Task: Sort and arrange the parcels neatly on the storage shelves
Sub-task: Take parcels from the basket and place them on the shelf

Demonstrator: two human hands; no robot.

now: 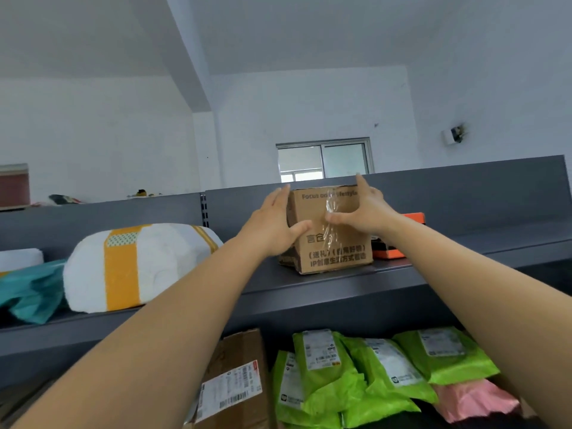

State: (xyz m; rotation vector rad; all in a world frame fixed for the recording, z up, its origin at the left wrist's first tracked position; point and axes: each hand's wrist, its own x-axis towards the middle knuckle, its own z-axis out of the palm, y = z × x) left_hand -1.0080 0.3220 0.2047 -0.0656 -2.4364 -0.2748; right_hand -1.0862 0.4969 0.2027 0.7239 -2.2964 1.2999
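Note:
A brown cardboard box (335, 246) with printed text and clear tape stands on the top grey shelf (309, 289). My left hand (275, 222) lies flat against the box's left side, its thumb across the front. My right hand (363, 212) holds the box's right side, fingers straight up along its far edge, thumb on the taped front. An orange and black box (390, 250) sits just right of the cardboard box, partly hidden by my right wrist.
A white padded parcel (136, 267) with orange tape and a teal bag (31, 292) lie on the same shelf to the left. On the shelf below are a labelled cardboard box (235, 385), several green mailer bags (365, 373) and a pink bag (476, 400).

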